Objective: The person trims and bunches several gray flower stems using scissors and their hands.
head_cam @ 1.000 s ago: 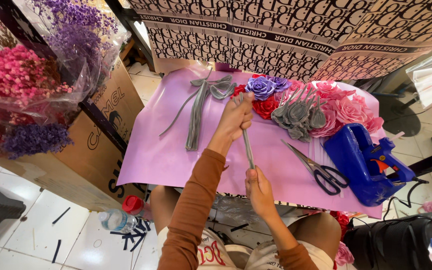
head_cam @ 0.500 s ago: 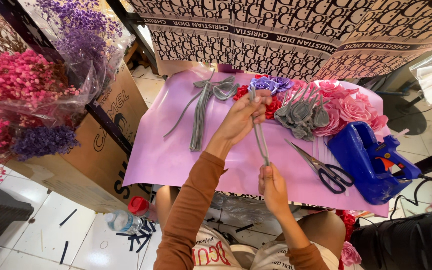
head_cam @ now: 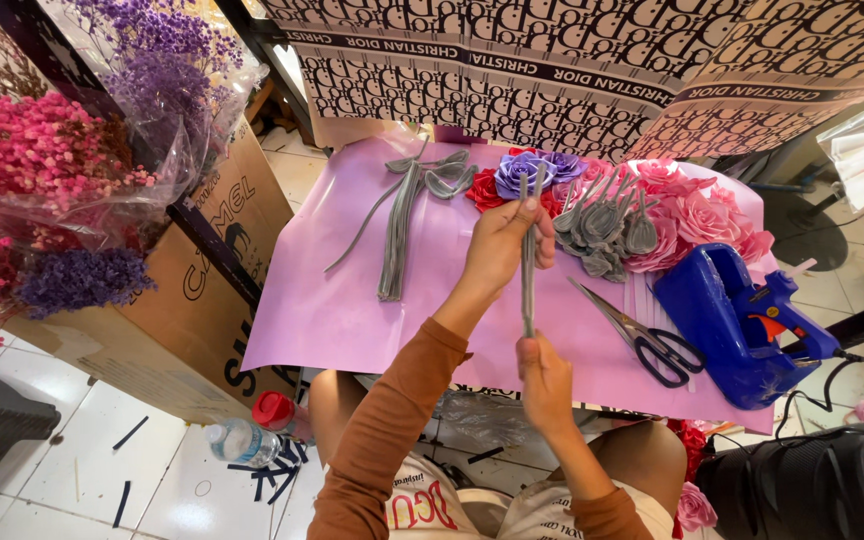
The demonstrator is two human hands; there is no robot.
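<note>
Underneath, pink sheet (head_cam: 352,300), white-tiled floor (head_cam: 82,470)

Bright, even daylight, soft shadows, sharp focus, wide-angle bending at edges.

White tiled floor (head_cam: 72,470), cardboard box (head_cam: 192,300) at left, black-and-white patterned paper (head_cam: 552,70) behind, bright light.

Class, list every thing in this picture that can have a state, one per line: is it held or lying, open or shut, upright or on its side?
Grey stem: held upright between both hands.
Left hand: gripping the stem's top.
Right hand: pinching the stem's bottom.
Scissors: lying on the pink sheet, blades nearly shut.
Blue glue gun: resting on the sheet, unheld.
Water bottle: on its side on the floor, capped.
Grey stems: lying loose.
</note>
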